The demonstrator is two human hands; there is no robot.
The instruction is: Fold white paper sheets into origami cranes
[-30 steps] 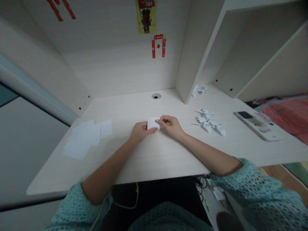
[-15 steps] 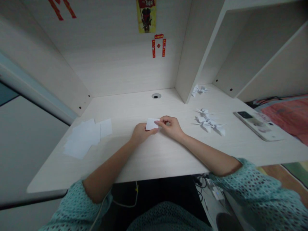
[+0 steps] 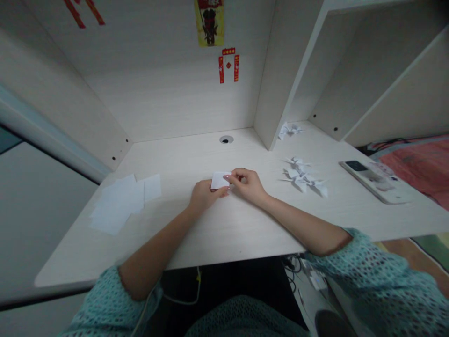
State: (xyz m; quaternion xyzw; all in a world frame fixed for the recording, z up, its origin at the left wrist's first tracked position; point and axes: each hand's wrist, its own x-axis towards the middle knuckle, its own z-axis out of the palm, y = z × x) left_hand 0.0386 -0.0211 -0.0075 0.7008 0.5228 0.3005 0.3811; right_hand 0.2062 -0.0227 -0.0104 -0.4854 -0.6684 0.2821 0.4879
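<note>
A small square of folded white paper (image 3: 219,179) is held between my two hands above the middle of the desk. My left hand (image 3: 204,195) is closed on its left and near side, the thumb lying along the near edge. On the right, my right hand (image 3: 248,183) pinches the paper's edge between thumb and fingers. The fingers beneath the paper are mostly hidden. To the right of my hands lie several folded white paper cranes (image 3: 302,178).
Loose white paper sheets (image 3: 114,203) lie spread at the left of the desk (image 3: 210,238). A phone (image 3: 375,181) rests at the right. More folded paper (image 3: 290,131) sits by the upright divider (image 3: 280,93). A cable hole (image 3: 226,139) is at the back.
The view has shifted very slightly. Both hands keep their hold on the folded paper, with hardly any visible movement of the fingers.
</note>
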